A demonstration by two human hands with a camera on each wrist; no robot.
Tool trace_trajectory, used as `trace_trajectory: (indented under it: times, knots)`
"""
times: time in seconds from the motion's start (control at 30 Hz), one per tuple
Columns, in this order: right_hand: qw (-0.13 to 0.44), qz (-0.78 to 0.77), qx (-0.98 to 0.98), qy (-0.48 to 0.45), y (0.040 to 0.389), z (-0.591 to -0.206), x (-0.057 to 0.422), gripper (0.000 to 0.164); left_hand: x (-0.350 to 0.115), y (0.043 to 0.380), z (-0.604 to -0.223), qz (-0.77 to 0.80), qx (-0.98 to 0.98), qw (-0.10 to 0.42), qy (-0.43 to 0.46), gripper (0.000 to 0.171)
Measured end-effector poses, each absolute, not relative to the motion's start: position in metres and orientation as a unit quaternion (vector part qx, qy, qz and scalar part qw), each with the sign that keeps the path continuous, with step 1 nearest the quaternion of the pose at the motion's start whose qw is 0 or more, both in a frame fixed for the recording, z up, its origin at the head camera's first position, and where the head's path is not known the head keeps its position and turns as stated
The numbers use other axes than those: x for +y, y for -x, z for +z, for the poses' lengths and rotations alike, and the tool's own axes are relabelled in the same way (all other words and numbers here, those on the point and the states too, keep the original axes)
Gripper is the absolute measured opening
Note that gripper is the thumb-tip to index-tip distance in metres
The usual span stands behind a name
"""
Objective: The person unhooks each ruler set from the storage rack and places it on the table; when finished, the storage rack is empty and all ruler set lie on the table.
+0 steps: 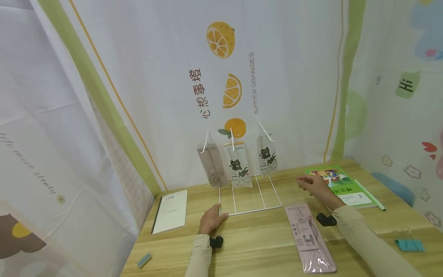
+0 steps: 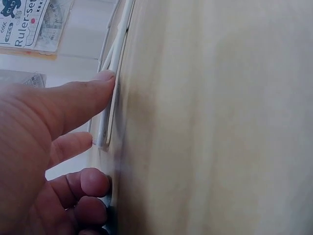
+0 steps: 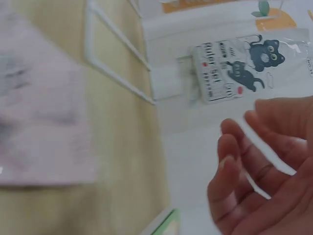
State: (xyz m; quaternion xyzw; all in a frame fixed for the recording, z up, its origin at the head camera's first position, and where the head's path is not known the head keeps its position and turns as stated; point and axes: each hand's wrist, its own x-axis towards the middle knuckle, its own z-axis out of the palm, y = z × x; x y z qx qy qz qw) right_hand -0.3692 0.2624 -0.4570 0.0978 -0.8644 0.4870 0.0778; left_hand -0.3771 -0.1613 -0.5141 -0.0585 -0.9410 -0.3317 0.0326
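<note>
A white wire rack [image 1: 254,211] stands on the table against the curtain, with three packets on its hooks. On the left hook is a pinkish clear packet [image 1: 212,167]. Ruler sets with black cat prints hang in the middle [image 1: 238,167] and on the right [image 1: 267,156]. My left hand [image 1: 211,220] holds the rack's front left corner, thumb [image 2: 93,100] along the front bar and fingers bent beside it. Right of the rack, my right hand [image 1: 316,188] is raised with loosely bent fingers and nothing in them. Below it lies a long pink packet [image 1: 308,236].
A green book [image 1: 340,184] lies at the right with a pale green stick [image 1: 372,196] along its edge. A teal binder clip [image 1: 409,245] sits near the right front. On the left are a white notebook [image 1: 170,211] and a small blue-grey block [image 1: 144,260].
</note>
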Motion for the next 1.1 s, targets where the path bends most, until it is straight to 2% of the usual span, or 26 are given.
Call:
trace_trajectory:
  times: [0.23, 0.53, 0.87, 1.1]
  knots:
    - [0.136, 0.532, -0.825, -0.135, 0.414, -0.422, 0.237, 0.047, -0.164, 0.376, -0.514, -0.330, -0.941, 0.038, 0.059, 0.059]
    - [0.103, 0.578, -0.795, -0.154, 0.456, -0.386, 0.218, 0.044, -0.162, 0.376, -0.515, -0.337, -0.939, 0.036, 0.056, 0.059]
    - [0.053, 0.621, -0.768, -0.149, 0.464, -0.370, 0.213, 0.054, -0.158, 0.379, -0.515, -0.327, -0.943, 0.036, 0.058, 0.058]
    - [0.059, 0.621, -0.767, -0.150, 0.466, -0.375, 0.206, 0.051, -0.159, 0.378, -0.514, -0.329, -0.942, 0.029, 0.056, 0.059]
